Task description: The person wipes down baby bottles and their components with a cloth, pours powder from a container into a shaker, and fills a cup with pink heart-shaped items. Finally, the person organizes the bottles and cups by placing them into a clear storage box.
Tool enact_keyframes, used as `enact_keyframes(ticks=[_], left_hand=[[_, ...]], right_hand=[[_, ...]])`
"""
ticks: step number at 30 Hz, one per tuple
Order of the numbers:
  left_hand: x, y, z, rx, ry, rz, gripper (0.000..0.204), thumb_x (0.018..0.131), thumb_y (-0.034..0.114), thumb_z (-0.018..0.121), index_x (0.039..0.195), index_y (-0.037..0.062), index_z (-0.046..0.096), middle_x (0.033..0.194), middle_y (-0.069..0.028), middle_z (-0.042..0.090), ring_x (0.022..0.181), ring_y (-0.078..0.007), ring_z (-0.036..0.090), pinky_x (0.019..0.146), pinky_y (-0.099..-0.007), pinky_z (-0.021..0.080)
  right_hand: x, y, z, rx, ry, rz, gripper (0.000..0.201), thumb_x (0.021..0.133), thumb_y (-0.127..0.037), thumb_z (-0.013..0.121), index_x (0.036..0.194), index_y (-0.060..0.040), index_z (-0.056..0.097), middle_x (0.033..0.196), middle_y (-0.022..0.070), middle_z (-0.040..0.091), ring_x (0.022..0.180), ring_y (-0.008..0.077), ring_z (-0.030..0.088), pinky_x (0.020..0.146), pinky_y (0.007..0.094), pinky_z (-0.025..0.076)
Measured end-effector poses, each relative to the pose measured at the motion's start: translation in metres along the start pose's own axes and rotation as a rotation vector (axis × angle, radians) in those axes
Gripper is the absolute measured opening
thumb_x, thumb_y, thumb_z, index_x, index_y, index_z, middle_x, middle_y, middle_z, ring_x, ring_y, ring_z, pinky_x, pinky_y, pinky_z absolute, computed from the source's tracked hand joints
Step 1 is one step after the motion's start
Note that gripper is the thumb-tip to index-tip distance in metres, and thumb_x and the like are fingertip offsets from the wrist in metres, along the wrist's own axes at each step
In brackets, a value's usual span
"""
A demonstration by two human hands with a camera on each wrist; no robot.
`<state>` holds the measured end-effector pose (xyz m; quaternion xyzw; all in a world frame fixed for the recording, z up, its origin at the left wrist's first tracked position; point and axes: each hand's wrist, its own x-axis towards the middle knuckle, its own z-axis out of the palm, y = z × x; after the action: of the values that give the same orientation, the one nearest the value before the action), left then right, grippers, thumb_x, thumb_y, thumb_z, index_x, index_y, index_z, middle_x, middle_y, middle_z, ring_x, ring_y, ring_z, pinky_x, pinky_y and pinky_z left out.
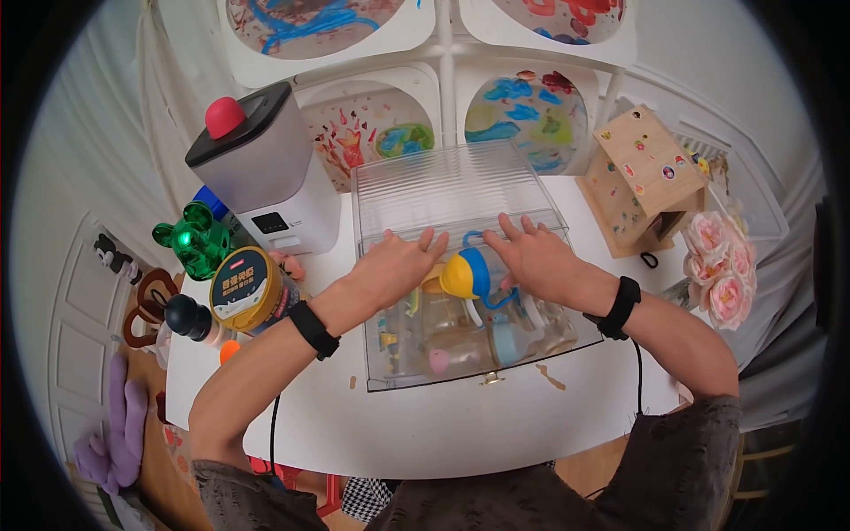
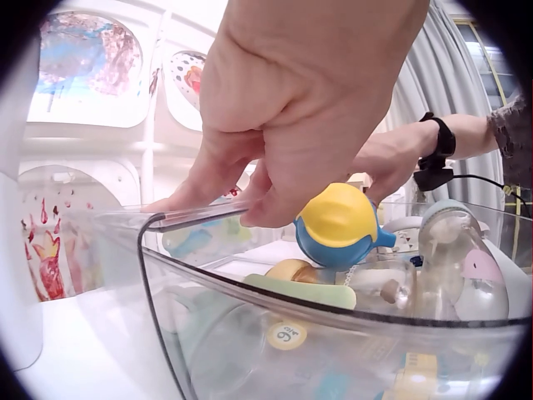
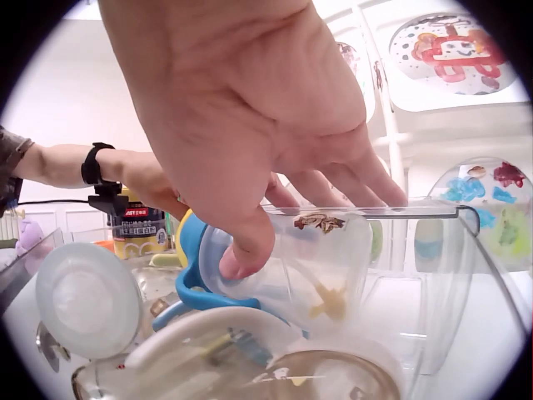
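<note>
A clear plastic box point(image 1: 412, 384) stands on the white table, its top open at the front and a ridged clear panel point(image 1: 452, 186) behind. My left hand point(image 1: 398, 265) lies with extended fingers on the box's top edge, left of centre. On the right, my right hand point(image 1: 542, 265) rests its straight fingers over the same edge, its thumb point(image 3: 250, 250) hanging down inside against a clear sippy cup with a yellow-and-blue lid point(image 1: 460, 273) and blue handles. Around the cup lie several clear baby bottles point(image 2: 454, 250), one with a pale blue collar point(image 1: 506, 343).
A white dispenser with a grey tank point(image 1: 257, 168) stands at the left, by a green shiny bear figure point(image 1: 197, 239), a yellow-lidded tub point(image 1: 243, 288) and a dark-topped bottle point(image 1: 184, 314). At the right are a wooden house point(image 1: 646, 177) and pink flowers point(image 1: 719, 265). A white shelf stands behind.
</note>
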<state>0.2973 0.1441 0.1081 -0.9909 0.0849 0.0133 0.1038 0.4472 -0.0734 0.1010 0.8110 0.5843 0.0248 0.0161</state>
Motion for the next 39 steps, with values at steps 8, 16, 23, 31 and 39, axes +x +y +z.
enact_keyframes(ticks=[8,16,23,31,39], left_hand=[[-0.006,0.006,0.006,0.044,0.056,-0.035,0.075,0.08,-0.007,0.061,0.151,0.0032,0.038,0.15,-0.0199,0.049,0.089,-0.0355,0.072,0.099,-0.0502,0.052],[-0.006,0.001,0.002,-0.163,0.073,-0.112,0.078,0.078,-0.009,0.062,0.15,0.0129,0.043,0.146,-0.0164,0.055,0.09,-0.0431,0.07,0.092,-0.0465,0.056],[-0.012,0.009,0.001,0.013,0.068,-0.117,0.079,0.078,-0.009,0.062,0.151,0.0122,0.041,0.148,-0.0166,0.053,0.089,-0.038,0.072,0.096,-0.0468,0.054],[-0.006,0.004,0.0,-0.016,0.032,-0.059,0.075,0.081,-0.008,0.06,0.151,0.0099,0.04,0.149,-0.0162,0.052,0.087,-0.0343,0.072,0.096,-0.0465,0.053],[-0.013,0.004,0.001,0.002,0.099,-0.058,0.079,0.077,-0.008,0.061,0.15,0.0126,0.043,0.147,-0.0129,0.055,0.084,-0.0421,0.071,0.085,-0.0443,0.058]], right_hand=[[0.0,0.014,-0.018,-0.119,-0.002,-0.111,0.058,0.08,-0.007,0.074,0.133,-0.0083,0.051,0.141,0.0199,0.056,0.114,0.0416,0.065,0.085,0.0431,0.058],[-0.016,-0.005,-0.041,0.414,0.055,-0.118,0.041,0.089,-0.014,0.07,0.128,-0.0079,0.057,0.122,0.0177,0.063,0.101,0.0385,0.067,0.09,0.0447,0.054],[-0.034,-0.006,-0.026,0.356,0.056,-0.193,0.046,0.087,-0.002,0.068,0.131,-0.0102,0.055,0.136,0.0145,0.054,0.119,0.0377,0.058,0.099,0.0451,0.051],[-0.037,0.004,-0.018,0.08,0.087,-0.153,0.059,0.079,0.002,0.069,0.133,-0.0146,0.053,0.14,0.0149,0.052,0.12,0.0359,0.058,0.087,0.0399,0.059],[-0.038,0.014,-0.032,0.176,0.059,-0.198,0.058,0.084,-0.012,0.075,0.135,-0.0086,0.05,0.139,0.0189,0.05,0.113,0.0408,0.061,0.096,0.0469,0.052]])
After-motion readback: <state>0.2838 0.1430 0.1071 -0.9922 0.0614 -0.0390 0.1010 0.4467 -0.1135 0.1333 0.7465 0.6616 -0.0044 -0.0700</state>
